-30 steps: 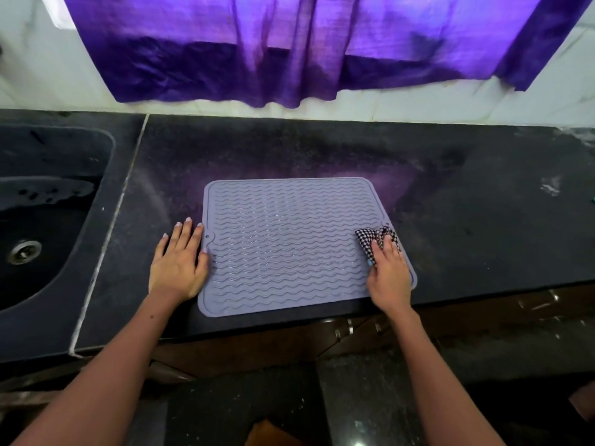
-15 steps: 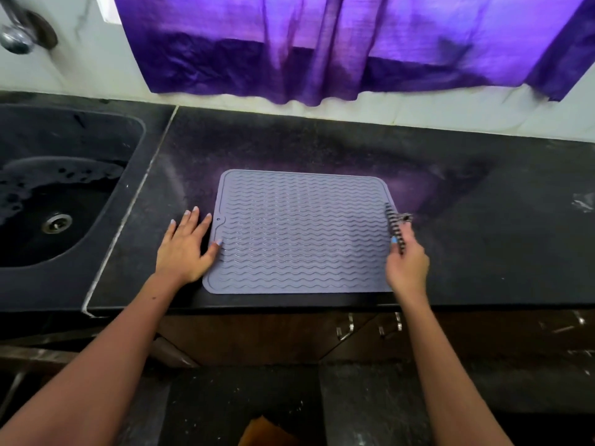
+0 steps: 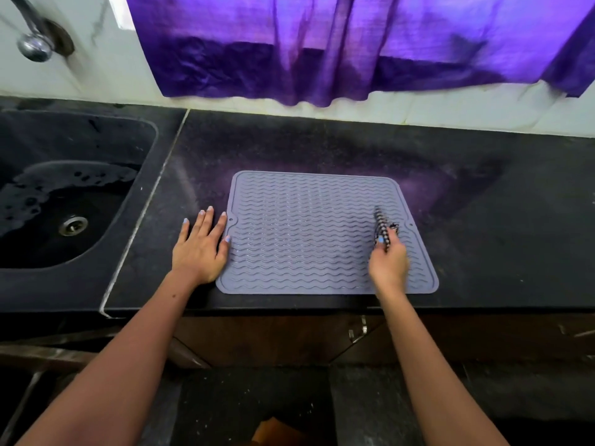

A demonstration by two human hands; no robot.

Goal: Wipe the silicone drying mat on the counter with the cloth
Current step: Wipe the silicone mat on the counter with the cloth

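sink (image 3: 74, 201) left of mat (image 3: 309, 226), purple curtain (image 3: 354, 46) behind

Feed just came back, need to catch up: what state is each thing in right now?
Mat: flat on the counter.
Cloth: bunched, held over the mat's right side.
Right hand: fingers pinching the cloth.
Left hand: flat, at the mat's left edge.
Sink: wet.
Curtain: hanging.

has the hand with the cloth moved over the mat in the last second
Yes. The right hand with the cloth has shifted leftward, inward from the mat's right edge.
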